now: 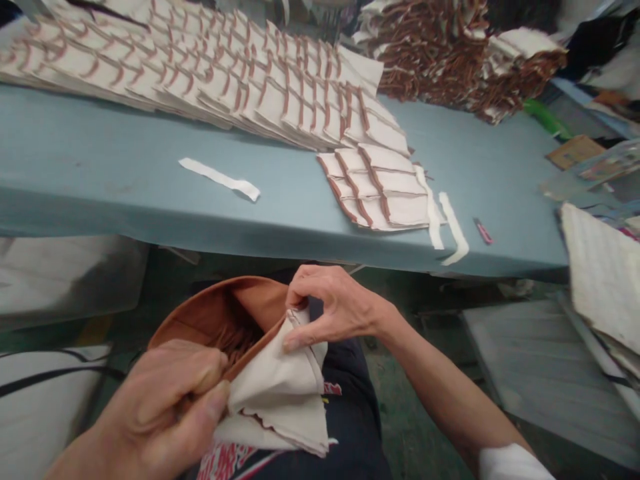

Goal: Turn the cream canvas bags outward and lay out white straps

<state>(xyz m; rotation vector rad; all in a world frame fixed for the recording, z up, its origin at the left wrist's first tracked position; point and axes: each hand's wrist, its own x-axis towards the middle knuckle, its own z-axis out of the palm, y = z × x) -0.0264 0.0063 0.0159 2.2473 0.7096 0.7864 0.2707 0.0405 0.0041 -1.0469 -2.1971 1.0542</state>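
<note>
Blue table (125,167), stacks (220,73) on top.
Left hand (170,400) and right hand (335,307) pinch the cloth (280,377) along its edge; uneven grip could let it slip askew.

Passable along the left near edge of the long table covered in blue-grey cloth (90,157), over one flat white strip (214,175). Barred toward the far edge by overlapping rows of cream, brown-edged fabric pieces (200,73) and, farther right, a tall brown-and-cream fabric heap (435,57). Narrowed along the right near edge by a small fanned cream-and-brown stack (374,187), two narrow pale strips (454,227) and a small pink object (483,231). Passable between that object and the heap. Hindered ahead of the left hand (170,400) by a rounded brown-and-cream fabric piece (275,367).
</note>
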